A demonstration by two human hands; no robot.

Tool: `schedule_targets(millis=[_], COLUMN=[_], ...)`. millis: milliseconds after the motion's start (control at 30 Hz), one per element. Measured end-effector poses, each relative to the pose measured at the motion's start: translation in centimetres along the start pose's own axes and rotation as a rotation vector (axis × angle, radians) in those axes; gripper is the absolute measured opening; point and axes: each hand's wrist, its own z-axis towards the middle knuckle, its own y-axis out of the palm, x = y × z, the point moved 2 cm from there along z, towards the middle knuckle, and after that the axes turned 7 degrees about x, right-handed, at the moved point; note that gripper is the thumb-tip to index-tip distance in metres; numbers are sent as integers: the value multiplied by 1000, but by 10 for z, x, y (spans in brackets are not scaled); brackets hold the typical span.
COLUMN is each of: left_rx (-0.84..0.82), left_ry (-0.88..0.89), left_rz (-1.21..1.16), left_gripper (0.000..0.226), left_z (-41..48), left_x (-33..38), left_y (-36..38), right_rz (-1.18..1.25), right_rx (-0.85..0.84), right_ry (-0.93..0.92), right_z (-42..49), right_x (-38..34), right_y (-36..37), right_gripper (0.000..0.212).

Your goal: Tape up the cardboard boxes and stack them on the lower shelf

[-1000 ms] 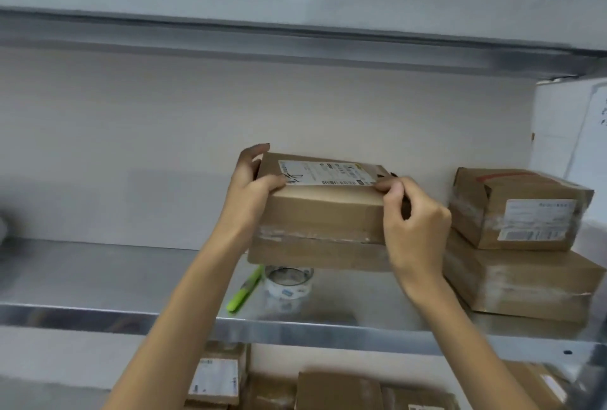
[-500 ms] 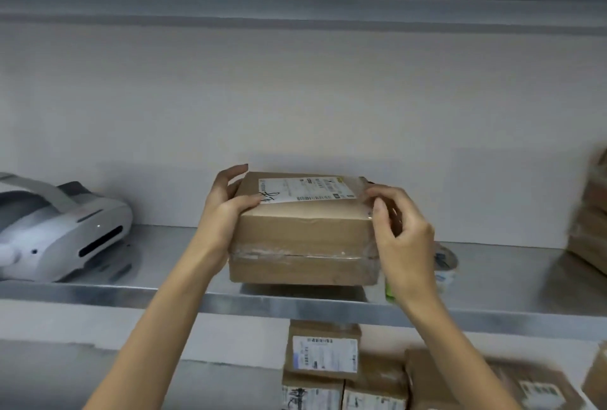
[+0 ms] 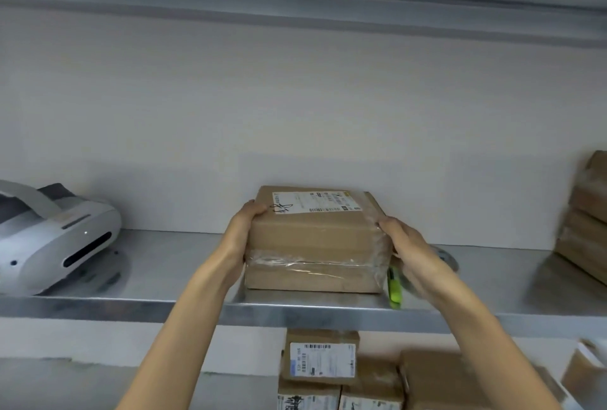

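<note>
my left hand (image 3: 239, 240) and right hand (image 3: 409, 247) grip the taped box (image 3: 315, 238) by its sides, at the front edge of the metal shelf (image 3: 164, 265). if they slip on the shiny tape (image 3: 312, 261), it could drop.

Box (image 3: 315, 245) on the shelf (image 3: 164, 265) between left hand (image 3: 241, 238) and right hand (image 3: 410, 255), marker (image 3: 394, 284) just left of right hand beside the box, tape roll (image 3: 447, 256) partly hidden behind right hand, machine (image 3: 56, 238) well left of left hand, stacked boxes (image 3: 584, 222) well right of right hand, lower boxes (image 3: 320, 360) under the shelf below both hands.

The right hand (image 3: 410, 252) hides most of the tape roll (image 3: 447, 257); stacked boxes (image 3: 588, 222) are blurred.
</note>
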Motion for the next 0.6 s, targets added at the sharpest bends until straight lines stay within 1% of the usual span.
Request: schedule_targets(millis=[67, 200, 300, 333, 400, 467, 533, 600], left_rx=[-22, -93, -234, -285, -367, -405, -420, -433], left_ry=[-4, 3, 128, 184, 289, 387, 423, 426], left_rz=[-12, -3, -18, -12, 30, 66, 52, 17], left_gripper=[33, 26, 24, 31, 54, 73, 81, 82], left_z=[2, 2, -2, -3, -5, -4, -5, -4], left_x=[-2, -4, -2, 1, 6, 7, 3, -3], left_y=[-2, -6, -8, -10, -16, -21, -24, -25], right_rz=[32, 108, 125, 136, 174, 192, 202, 232], right_rx=[-48, -90, -71, -70, -101, -108, -103, -111], right_ry=[16, 12, -70, -108, -190, -276, -324, -345], right_z=[1, 1, 0, 1, -1, -3, -5, -6], right_x=[0, 2, 0, 0, 0, 4, 7, 8], right_y=[-1, -3, -9, -13, -18, -21, -21, -18], right_gripper=[25, 26, 25, 29, 43, 57, 64, 62])
